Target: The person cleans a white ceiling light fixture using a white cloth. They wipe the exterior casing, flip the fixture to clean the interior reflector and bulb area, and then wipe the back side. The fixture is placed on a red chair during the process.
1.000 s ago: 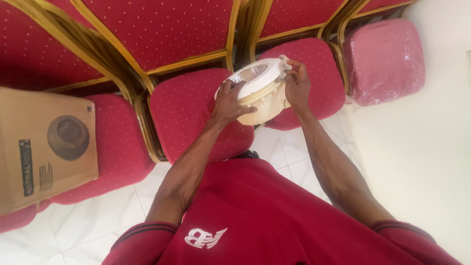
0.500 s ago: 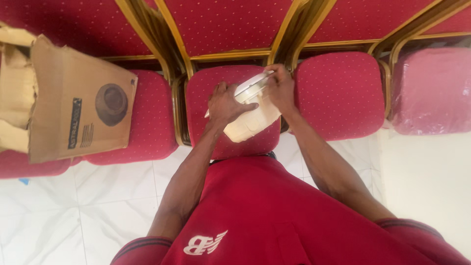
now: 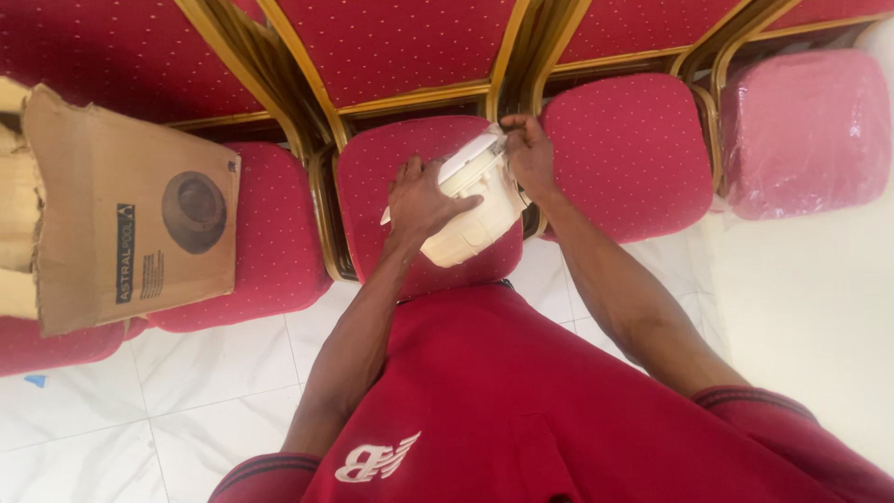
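Note:
I hold a round cream plastic housing with a white rim (image 3: 477, 210) in both hands, tilted on its side above a red padded chair seat (image 3: 372, 168). My left hand (image 3: 419, 203) grips its near left side, fingers curled over the rim. My right hand (image 3: 529, 154) clasps the far right edge, fingertips at the top of the white rim. The opening of the housing faces away, so its inside is hidden.
Red chairs with gold frames stand in a row ahead. An opened cardboard box (image 3: 126, 210) lies on the chair at the left. A plastic-wrapped pink seat (image 3: 805, 130) is at the right. White floor tiles (image 3: 140, 410) lie below, a pale wall at the right.
The housing has tipped from rim-up to lying on its side, and both hands have kept their grip. The view swung left, bringing more of the cardboard box in.

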